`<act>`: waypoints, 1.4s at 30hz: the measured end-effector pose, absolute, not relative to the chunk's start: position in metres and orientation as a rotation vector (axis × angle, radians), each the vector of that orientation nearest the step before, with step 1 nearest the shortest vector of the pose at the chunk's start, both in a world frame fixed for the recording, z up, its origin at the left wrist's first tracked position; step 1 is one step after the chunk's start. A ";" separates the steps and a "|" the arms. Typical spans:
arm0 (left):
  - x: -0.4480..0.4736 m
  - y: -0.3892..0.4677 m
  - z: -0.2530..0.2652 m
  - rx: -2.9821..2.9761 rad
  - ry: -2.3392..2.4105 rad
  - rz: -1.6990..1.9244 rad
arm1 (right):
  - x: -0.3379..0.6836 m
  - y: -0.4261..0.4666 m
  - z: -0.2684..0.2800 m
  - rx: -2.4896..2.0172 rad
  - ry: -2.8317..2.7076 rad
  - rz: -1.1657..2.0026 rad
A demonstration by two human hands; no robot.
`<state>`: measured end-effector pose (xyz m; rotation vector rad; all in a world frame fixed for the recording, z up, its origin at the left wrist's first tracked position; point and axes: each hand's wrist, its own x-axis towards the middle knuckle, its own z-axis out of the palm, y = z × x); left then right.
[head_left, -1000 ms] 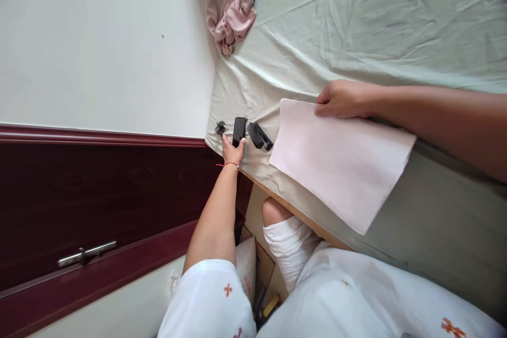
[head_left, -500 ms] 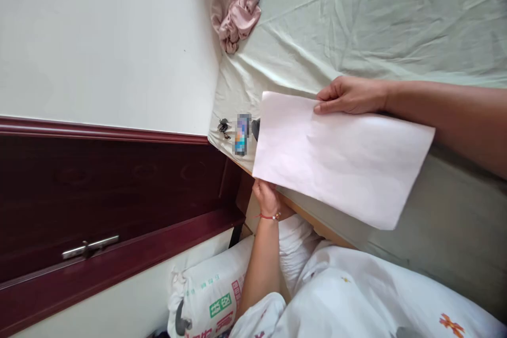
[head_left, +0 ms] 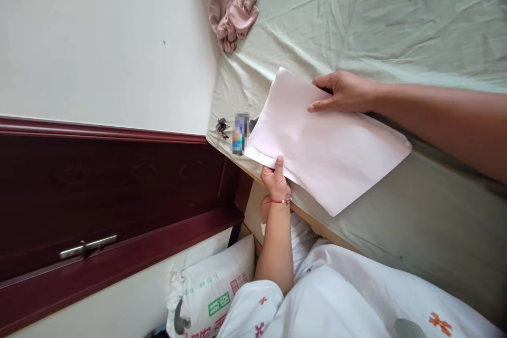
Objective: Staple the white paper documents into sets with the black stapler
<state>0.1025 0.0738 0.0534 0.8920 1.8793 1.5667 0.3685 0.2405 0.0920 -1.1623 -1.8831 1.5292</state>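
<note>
Blank white sheets of paper are held over the bed's edge. Along their near-left side, a lower sheet shows a strip with small print too faint to read. My left hand, with a red beaded bracelet at its wrist, grips that near edge, thumb on top and fingers beneath. My right hand holds the far edge, its thumb lying on the upper sheet and the other fingers partly hidden at the edge. Just left of the paper lies a phone-like item, its face pixelated. A dark object beside it is mostly covered by the paper.
A pale green sheet covers the bed. Small black items lie near its left corner, and a pink cloth is bunched by the wall. Below left are a dark red wooden panel and a printed white sack.
The paper has turned and shifted left, and a lower sheet's printed strip now shows. My left hand has moved up and right, with its thumb now on top of the paper.
</note>
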 end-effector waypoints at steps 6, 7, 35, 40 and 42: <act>0.104 0.071 0.048 0.923 1.930 1.649 | 0.369 0.239 0.092 -1.188 -1.829 1.566; 0.103 0.071 0.047 0.920 1.919 1.664 | 0.369 0.239 0.092 -1.216 -1.822 1.560; 0.112 0.075 0.059 0.662 1.897 1.827 | 0.367 0.242 0.085 -1.089 -1.800 1.532; 0.108 0.074 0.056 0.708 1.870 1.817 | 0.366 0.245 0.079 -1.026 -1.839 1.524; 0.108 0.073 0.055 0.729 1.848 1.834 | 0.366 0.245 0.077 -1.018 -1.842 1.524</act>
